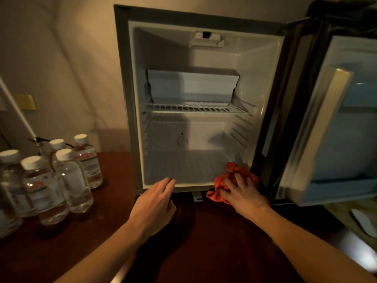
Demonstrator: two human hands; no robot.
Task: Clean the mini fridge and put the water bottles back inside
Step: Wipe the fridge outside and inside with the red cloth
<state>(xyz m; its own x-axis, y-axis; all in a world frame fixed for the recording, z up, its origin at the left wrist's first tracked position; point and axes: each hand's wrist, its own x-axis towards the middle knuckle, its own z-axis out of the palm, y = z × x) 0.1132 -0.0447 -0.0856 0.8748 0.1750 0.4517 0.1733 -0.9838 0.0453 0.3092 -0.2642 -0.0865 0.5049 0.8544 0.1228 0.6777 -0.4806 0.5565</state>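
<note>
Over on the left, the water bottles (pixel 51 180) stand bunched together on the dark wooden surface (pixel 114 231), white caps up, the nearest ones running off the left edge of view. A clear strip of wood lies between the cluster and the mini fridge (pixel 126 99), which sits with its cabinet wide open. Beside that strip, the left hand (pixel 155 203) reaches forward with fingers straight and relaxed, gripping nothing, its fingertips at the front lip of the fridge floor near the lower left corner. Inside, the wire shelf (pixel 195 109) spans the cavity about halfway up, with a white box-like compartment (pixel 191 86) resting above it at the back; the space under the shelf is open down to the ribbed floor. At the lower right corner of the opening, the right hand (pixel 242 193) presses down on a bunched red cloth (pixel 230 176), fingers curled into its folds, the cloth spilling over the front edge of the fridge floor. Further right, the door (pixel 336 123) hangs swung out, its inner rail and lower shelf facing the room, close to the right forearm.
</note>
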